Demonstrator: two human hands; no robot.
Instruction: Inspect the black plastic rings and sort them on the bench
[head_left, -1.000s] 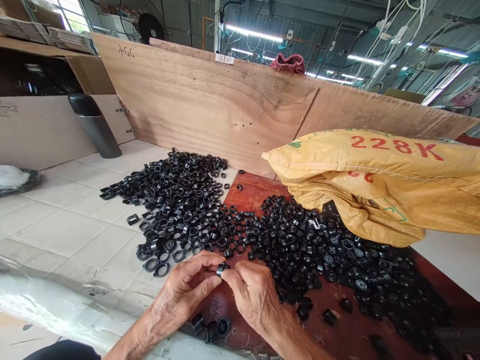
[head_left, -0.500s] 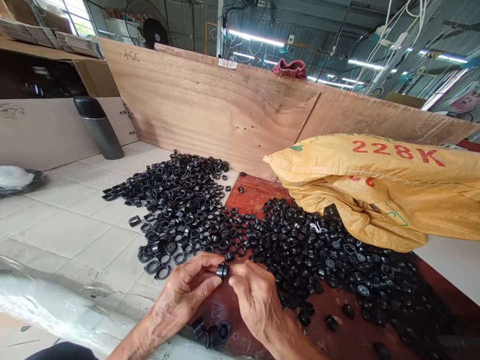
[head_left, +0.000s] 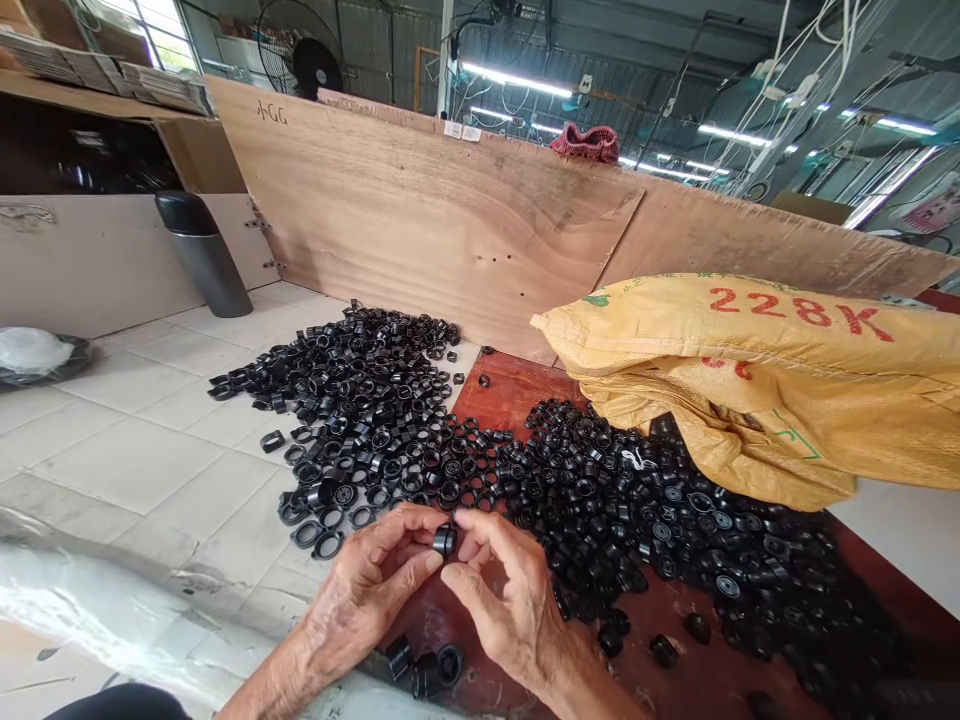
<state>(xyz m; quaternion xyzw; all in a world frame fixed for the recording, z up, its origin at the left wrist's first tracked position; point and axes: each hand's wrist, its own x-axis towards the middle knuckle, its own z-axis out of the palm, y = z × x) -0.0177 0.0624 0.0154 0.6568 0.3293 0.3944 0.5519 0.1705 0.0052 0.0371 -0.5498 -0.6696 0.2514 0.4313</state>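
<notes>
Between the thumb and fingers of my left hand (head_left: 371,575) is a small round black plastic cap (head_left: 445,541), its ridged side turned toward the right. My right hand (head_left: 517,590) is close against the cap's right side, thumb and index finger spread apart; whether a fingertip touches it I cannot tell. Beyond my hands lies a heap of black plastic rings (head_left: 375,430) on the tiles, running into a darker pile of black caps (head_left: 600,510) on the red-brown board. Close below my hands sit several assembled-looking black pieces (head_left: 425,672).
A yellow woven sack (head_left: 750,370) marked 228K rests at the right, over part of the pile. A plywood panel (head_left: 420,220) closes off the back. At the left stand a dark flask (head_left: 204,255) and a white bundle on a dark dish (head_left: 34,352).
My right thumb and fingers have come apart beside the cap, where they were bunched together before. My left hand keeps its hold in nearly the same place.
</notes>
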